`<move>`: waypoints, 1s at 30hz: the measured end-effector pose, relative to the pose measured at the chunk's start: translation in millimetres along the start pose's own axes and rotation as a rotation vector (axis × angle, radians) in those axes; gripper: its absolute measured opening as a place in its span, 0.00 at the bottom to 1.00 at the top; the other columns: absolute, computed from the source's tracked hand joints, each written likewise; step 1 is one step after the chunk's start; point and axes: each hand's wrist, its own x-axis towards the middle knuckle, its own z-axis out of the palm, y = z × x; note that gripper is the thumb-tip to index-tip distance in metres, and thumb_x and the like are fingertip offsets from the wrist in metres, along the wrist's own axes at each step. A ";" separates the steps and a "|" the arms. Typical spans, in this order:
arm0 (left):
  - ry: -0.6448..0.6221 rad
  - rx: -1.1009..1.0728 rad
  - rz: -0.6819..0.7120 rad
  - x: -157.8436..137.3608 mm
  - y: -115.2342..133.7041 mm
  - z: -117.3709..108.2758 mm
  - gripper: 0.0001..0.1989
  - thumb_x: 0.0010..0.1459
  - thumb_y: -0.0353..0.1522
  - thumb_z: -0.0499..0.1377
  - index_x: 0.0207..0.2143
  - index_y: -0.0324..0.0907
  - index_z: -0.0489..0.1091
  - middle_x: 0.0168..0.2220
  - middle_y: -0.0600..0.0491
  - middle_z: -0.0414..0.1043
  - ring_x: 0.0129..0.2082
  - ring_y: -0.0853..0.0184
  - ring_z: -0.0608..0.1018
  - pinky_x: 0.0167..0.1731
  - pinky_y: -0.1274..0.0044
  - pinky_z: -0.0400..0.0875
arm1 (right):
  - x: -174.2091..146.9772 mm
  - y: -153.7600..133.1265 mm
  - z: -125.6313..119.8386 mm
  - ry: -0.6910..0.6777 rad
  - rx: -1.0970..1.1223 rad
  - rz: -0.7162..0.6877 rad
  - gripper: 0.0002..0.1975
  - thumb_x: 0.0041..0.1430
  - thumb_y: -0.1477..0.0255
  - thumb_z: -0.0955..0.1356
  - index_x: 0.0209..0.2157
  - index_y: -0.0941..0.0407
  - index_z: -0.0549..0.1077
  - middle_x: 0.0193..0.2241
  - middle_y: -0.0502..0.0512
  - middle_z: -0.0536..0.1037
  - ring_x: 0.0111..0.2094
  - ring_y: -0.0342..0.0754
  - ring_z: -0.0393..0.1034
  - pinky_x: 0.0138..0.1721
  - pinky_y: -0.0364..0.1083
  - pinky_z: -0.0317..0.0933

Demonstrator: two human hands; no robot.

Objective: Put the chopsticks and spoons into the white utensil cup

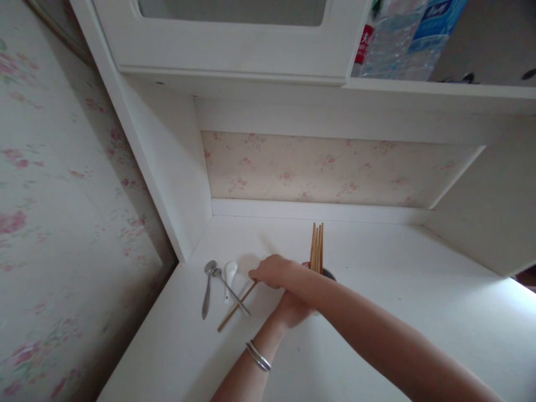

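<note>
right hand (272,271) pinches a chopstick (230,316); stay firm there, easing clear of the crossing spoon (233,293). left hand (295,308) at the cup (330,274), grip hidden, can't tell.

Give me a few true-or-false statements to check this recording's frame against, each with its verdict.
1. The right hand holds a chopstick. True.
2. The silver bangles are on the right wrist. False: they are on the left wrist.
3. The right forearm crosses over the left arm in this view. True.
4. Only one spoon lies on the white surface. False: three do, one white spoon and two metal spoons.
5. Several wooden chopsticks stand upright near the left hand. True.
</note>
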 end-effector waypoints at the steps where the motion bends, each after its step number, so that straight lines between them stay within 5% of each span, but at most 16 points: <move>1: 0.003 0.021 0.008 0.3 1.1 0.4 0.37 0.46 0.30 0.65 0.60 0.47 0.59 0.61 0.45 0.60 0.61 0.48 0.62 0.61 0.60 0.50 | -2.8 1.6 -3.3 -0.002 0.001 0.011 0.15 0.55 0.79 0.68 0.45 0.54 0.74 0.38 0.62 0.81 0.39 0.57 0.77 0.35 0.51 0.69; 10: -0.055 0.014 0.026 -0.4 13.0 2.9 0.28 0.46 0.32 0.67 0.51 0.41 0.68 0.52 0.43 0.71 0.53 0.51 0.70 0.53 0.62 0.64 | -14.4 5.7 -13.6 0.123 0.076 0.209 0.15 0.63 0.68 0.63 0.43 0.63 0.75 0.41 0.74 0.78 0.43 0.64 0.75 0.36 0.57 0.70; 19: -0.056 -0.153 0.024 -0.6 13.9 7.7 0.31 0.44 0.33 0.70 0.51 0.39 0.67 0.51 0.42 0.72 0.52 0.53 0.72 0.52 0.64 0.65 | -31.5 18.3 -21.7 0.420 0.175 0.378 0.13 0.66 0.73 0.58 0.48 0.59 0.69 0.41 0.68 0.78 0.42 0.58 0.75 0.39 0.52 0.66; 22: -0.032 -0.213 0.051 0.4 13.1 9.8 0.36 0.43 0.33 0.71 0.54 0.40 0.62 0.54 0.41 0.69 0.54 0.55 0.71 0.54 0.65 0.63 | -46.6 25.5 -25.2 0.691 0.385 0.325 0.13 0.67 0.75 0.57 0.50 0.55 0.64 0.42 0.60 0.78 0.41 0.51 0.75 0.39 0.47 0.64; 26: -0.011 -0.215 0.050 0.7 13.1 10.4 0.38 0.43 0.34 0.71 0.55 0.41 0.59 0.54 0.42 0.68 0.54 0.56 0.70 0.55 0.65 0.61 | -79.4 36.8 -27.0 1.155 0.942 0.209 0.13 0.65 0.69 0.62 0.50 0.51 0.58 0.38 0.53 0.79 0.33 0.46 0.75 0.36 0.46 0.66; 30: 0.003 -0.157 0.001 0.3 11.1 8.7 0.41 0.42 0.35 0.72 0.56 0.43 0.57 0.51 0.45 0.70 0.51 0.58 0.72 0.54 0.66 0.62 | -119.3 52.8 -24.4 1.429 1.253 0.225 0.22 0.58 0.64 0.68 0.52 0.50 0.60 0.38 0.53 0.80 0.30 0.45 0.75 0.34 0.46 0.69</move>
